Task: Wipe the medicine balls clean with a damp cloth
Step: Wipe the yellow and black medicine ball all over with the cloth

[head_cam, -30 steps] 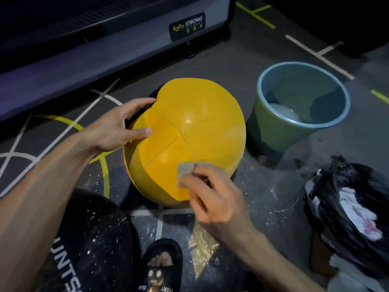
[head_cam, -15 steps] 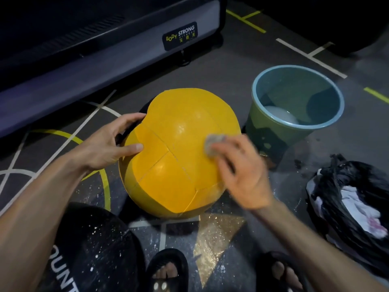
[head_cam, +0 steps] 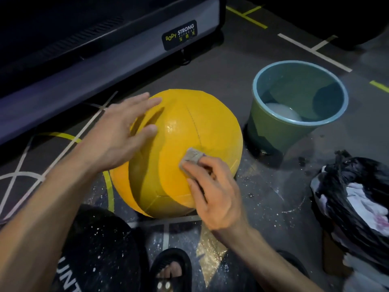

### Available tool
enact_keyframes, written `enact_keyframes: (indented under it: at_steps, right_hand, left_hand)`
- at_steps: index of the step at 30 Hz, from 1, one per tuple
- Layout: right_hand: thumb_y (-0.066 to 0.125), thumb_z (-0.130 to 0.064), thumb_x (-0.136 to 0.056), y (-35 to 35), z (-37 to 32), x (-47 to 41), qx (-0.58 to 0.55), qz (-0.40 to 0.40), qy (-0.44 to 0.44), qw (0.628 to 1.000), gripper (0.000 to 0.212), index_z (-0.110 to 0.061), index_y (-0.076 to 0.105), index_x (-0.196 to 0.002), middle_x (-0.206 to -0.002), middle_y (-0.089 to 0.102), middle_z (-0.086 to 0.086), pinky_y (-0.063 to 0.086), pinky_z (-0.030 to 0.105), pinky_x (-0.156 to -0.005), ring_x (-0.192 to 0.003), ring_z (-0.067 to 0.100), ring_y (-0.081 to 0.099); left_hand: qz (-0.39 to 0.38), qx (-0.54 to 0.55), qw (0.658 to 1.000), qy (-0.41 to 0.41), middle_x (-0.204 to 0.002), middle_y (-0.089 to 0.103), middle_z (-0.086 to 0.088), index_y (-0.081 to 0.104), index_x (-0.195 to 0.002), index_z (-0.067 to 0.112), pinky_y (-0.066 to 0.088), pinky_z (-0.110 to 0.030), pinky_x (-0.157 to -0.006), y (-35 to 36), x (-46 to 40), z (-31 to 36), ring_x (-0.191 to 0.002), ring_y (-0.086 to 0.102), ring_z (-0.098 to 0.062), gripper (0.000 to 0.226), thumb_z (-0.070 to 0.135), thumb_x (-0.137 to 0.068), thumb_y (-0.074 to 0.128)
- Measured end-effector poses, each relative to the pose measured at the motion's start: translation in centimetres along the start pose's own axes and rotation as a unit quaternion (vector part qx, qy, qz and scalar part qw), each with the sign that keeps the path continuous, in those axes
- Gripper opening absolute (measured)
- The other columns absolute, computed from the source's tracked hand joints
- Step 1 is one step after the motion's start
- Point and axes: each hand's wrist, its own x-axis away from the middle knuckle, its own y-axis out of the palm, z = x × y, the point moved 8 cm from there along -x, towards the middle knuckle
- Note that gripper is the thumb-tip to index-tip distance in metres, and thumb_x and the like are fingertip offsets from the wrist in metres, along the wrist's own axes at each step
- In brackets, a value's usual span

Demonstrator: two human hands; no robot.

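A large yellow medicine ball (head_cam: 202, 131) sits on the dark gym floor in front of me. My right hand (head_cam: 212, 192) pinches a small grey cloth (head_cam: 191, 156) and presses it against the ball's near right side. My left hand (head_cam: 117, 133) hovers over the ball's upper left with its fingers straight and spread, casting a shadow on the yellow surface; I cannot tell whether it touches the ball.
A green bucket with a blue rim (head_cam: 273, 131) holding water stands right of the ball. A black bag with white cloth (head_cam: 353, 199) lies at the right edge. A grey exercise machine base (head_cam: 105, 66) runs behind. My sandalled foot (head_cam: 168, 270) is below the ball.
My left hand has left its grip on the ball's left side and now spreads open over the top. My right hand moved the cloth down towards me. The ball has turned.
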Motion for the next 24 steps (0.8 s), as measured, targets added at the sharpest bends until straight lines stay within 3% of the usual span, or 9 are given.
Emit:
enact_keyframes:
  at_steps: [3, 7, 10, 13, 16, 19, 20, 22, 24]
  right_hand:
    - [0.063, 0.001, -0.095, 0.3, -1.3, 0.8, 0.027, -0.024, -0.056, 0.998, 0.03, -0.011, 0.07, -0.122, -0.109, 0.062, 0.014, 0.054, 0.037, -0.074, -0.095, 0.03, 0.062]
    - [0.045, -0.013, -0.107, -0.3, 0.0, 0.5, 0.027, -0.059, -0.076, 0.995, 0.021, -0.014, 0.063, -0.117, -0.11, 0.063, 0.011, 0.057, 0.03, -0.072, -0.095, 0.023, 0.062]
    - [0.052, -0.011, -0.1, -2.6, 6.6, -0.1, -0.003, -0.002, 0.073, 0.997, 0.021, -0.017, 0.064, -0.116, -0.116, 0.059, 0.006, 0.052, 0.018, -0.083, -0.099, 0.008, 0.059]
    - [0.06, 0.0, -0.094, -4.5, 11.3, 0.4, -0.03, 0.07, 0.266, 0.961, 0.031, -0.025, 0.061, -0.111, -0.107, 0.055, -0.002, 0.048, 0.026, -0.074, -0.091, 0.001, 0.055]
    - [0.061, 0.007, -0.093, -2.6, 5.2, -0.1, -0.061, 0.027, 0.143, 0.987, 0.028, -0.012, 0.065, -0.112, -0.109, 0.058, 0.005, 0.044, 0.011, -0.074, -0.091, -0.001, 0.055]
    - [0.059, 0.005, -0.093, -0.9, 2.3, 0.3, -0.05, -0.051, 0.023, 0.997, 0.026, -0.011, 0.064, -0.113, -0.113, 0.058, 0.007, 0.056, 0.023, -0.072, -0.096, 0.016, 0.061]
    - [0.058, 0.004, -0.092, -1.4, 4.0, -0.2, -0.05, -0.038, 0.038, 0.997, 0.025, -0.01, 0.065, -0.112, -0.114, 0.058, 0.007, 0.055, 0.023, -0.076, -0.098, 0.014, 0.06]
    - [0.059, 0.001, -0.093, -3.2, 9.1, -0.9, -0.039, 0.019, 0.169, 0.985, 0.024, -0.012, 0.064, -0.112, -0.111, 0.056, 0.003, 0.052, 0.025, -0.078, -0.092, 0.003, 0.055]
    - [0.06, -0.002, -0.094, -4.4, 12.4, -0.7, -0.032, 0.036, 0.282, 0.958, 0.023, -0.015, 0.062, -0.113, -0.109, 0.055, 0.001, 0.052, 0.04, -0.082, -0.092, 0.008, 0.054]
  left_hand:
    - [-0.035, -0.01, 0.999, 0.001, -0.166, 0.028, 0.015, 0.031, -0.155, 0.052, 0.025, -0.048, -0.121, 2.5, -0.2, 1.3, -0.148, 0.031, -0.022, 0.08, 0.084, -0.083, 0.041]
    - [-0.026, -0.004, 1.0, -0.011, -0.163, 0.031, 0.018, 0.034, -0.153, 0.053, 0.03, -0.05, -0.116, 3.0, -0.2, 1.4, -0.141, 0.034, -0.026, 0.077, 0.083, -0.084, 0.048]
    - [-0.032, 0.003, 0.999, -0.027, -0.162, 0.032, 0.018, 0.037, -0.152, 0.051, 0.03, -0.05, -0.114, 2.5, -0.2, 1.2, -0.138, 0.035, -0.026, 0.074, 0.074, -0.085, 0.057]
    - [-0.029, 0.001, 0.999, -0.034, -0.162, 0.033, 0.017, 0.038, -0.152, 0.05, 0.029, -0.048, -0.113, 2.3, -0.2, 1.5, -0.136, 0.035, -0.026, 0.073, 0.068, -0.084, 0.059]
    - [-0.034, 0.003, 0.999, -0.033, -0.161, 0.034, 0.019, 0.038, -0.151, 0.051, 0.029, -0.046, -0.112, 2.5, -0.3, 1.3, -0.136, 0.036, -0.024, 0.074, 0.076, -0.085, 0.058]
    - [-0.036, 0.024, 0.998, -0.045, -0.159, 0.034, 0.02, 0.038, -0.149, 0.052, 0.031, -0.05, -0.112, 2.5, -0.1, 0.9, -0.14, 0.034, -0.023, 0.073, 0.074, -0.084, 0.062]
    - [-0.036, 0.031, 0.997, -0.055, -0.159, 0.034, 0.019, 0.038, -0.148, 0.052, 0.032, -0.052, -0.112, 2.5, 0.1, 0.8, -0.14, 0.032, -0.023, 0.072, 0.068, -0.083, 0.064]
    - [-0.037, 0.026, 0.997, -0.063, -0.159, 0.034, 0.018, 0.039, -0.147, 0.051, 0.033, -0.053, -0.111, 2.4, 0.2, 1.0, -0.139, 0.031, -0.023, 0.071, 0.061, -0.082, 0.065]
    - [-0.039, 0.024, 0.997, -0.059, -0.158, 0.034, 0.017, 0.039, -0.147, 0.051, 0.033, -0.053, -0.11, 2.4, 0.3, 1.4, -0.139, 0.031, -0.023, 0.072, 0.061, -0.081, 0.066]
